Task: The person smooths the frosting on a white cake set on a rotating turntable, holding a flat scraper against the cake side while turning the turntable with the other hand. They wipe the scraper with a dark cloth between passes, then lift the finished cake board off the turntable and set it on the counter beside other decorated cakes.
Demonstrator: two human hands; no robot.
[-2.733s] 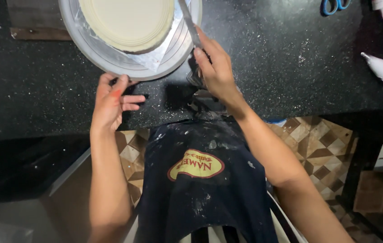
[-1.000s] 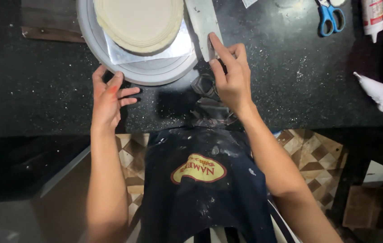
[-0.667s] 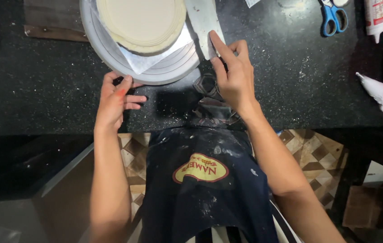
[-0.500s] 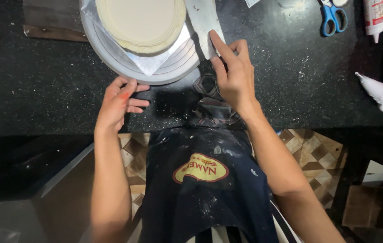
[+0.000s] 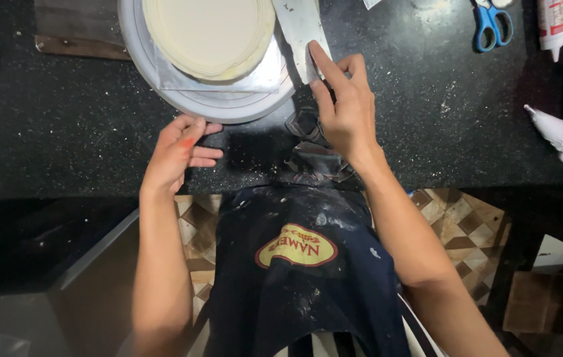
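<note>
Rotated slightly since the earlier frame, turntable (image 5: pixel 212 106) carries cream-iced cake (image 5: pixel 209 33) at counter's far edge. Right hand (image 5: pixel 344 109) pinches metal scraper (image 5: pixel 301 30) upright beside it; left hand (image 5: pixel 175 149), fingers loosely open, touches rim. Steady blade pressure is advisable.

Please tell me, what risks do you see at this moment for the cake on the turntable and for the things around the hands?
1. The right hand presses the metal scraper upright against the cream-coloured cake; a tilt could gouge its side.
2. The left hand rests at the turntable rim; a jerky turn could leave an uneven side.
3. The turntable sits near the counter edge, so a push might slide it off.
</note>
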